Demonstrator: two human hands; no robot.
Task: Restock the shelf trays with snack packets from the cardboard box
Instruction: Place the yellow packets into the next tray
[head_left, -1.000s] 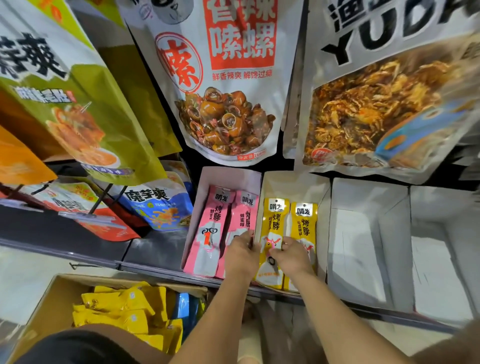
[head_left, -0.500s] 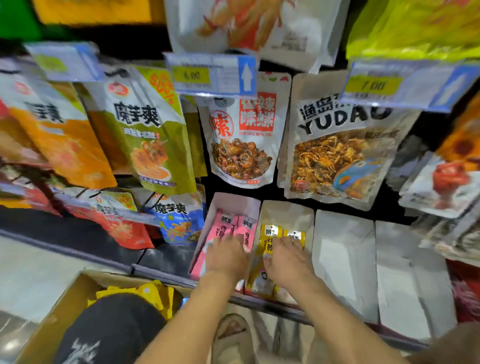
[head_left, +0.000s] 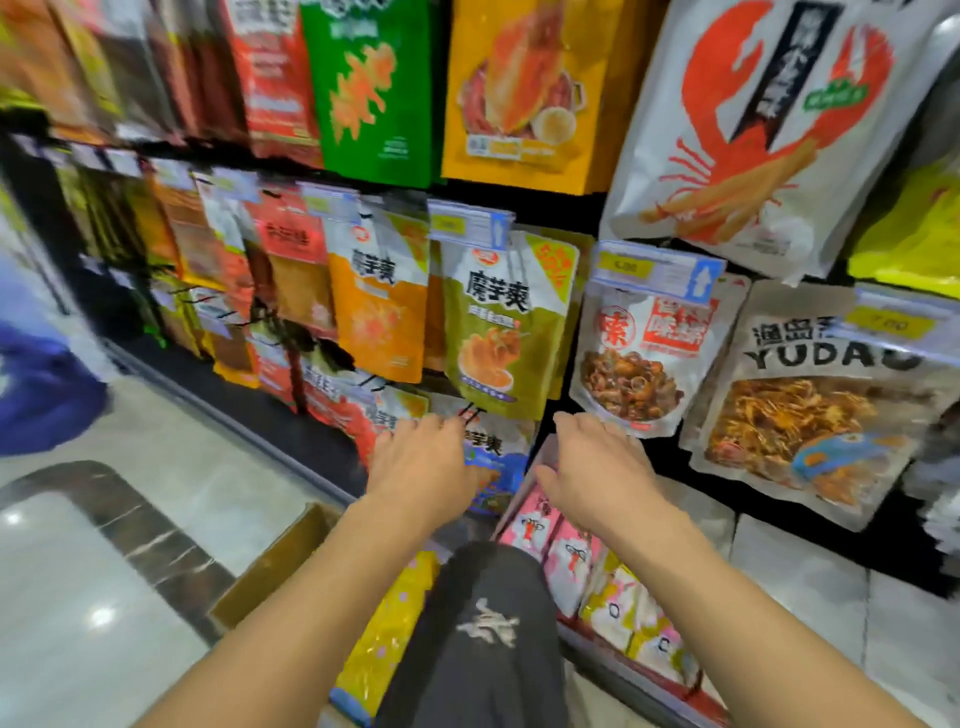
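Both my hands hang in the air in front of the shelf and hold nothing. My left hand (head_left: 423, 460) hovers before a hanging blue bag, its fingers loosely bent. My right hand (head_left: 592, 465) is just above the back of the tray of pink packets (head_left: 540, 540). Yellow packets (head_left: 628, 618) lie in the tray to the right of the pink ones. The cardboard box (head_left: 275, 566) stands on the floor at lower left, with yellow packets (head_left: 387, 629) inside. My knee in dark trousers (head_left: 483, 639) covers part of the box and the trays' front.
Large snack bags hang in rows above the trays: a green-gold bag (head_left: 498, 322), a white snail bag (head_left: 644, 353) and a YUDAO bag (head_left: 810, 400). White trays (head_left: 800, 582) lie to the right. Pale tiled floor (head_left: 104, 571) spreads at left.
Both hands have lifted off the pink and yellow packets in the trays and risen up and left. The view has swung up and left, so that the higher shelf rows and the floor show.
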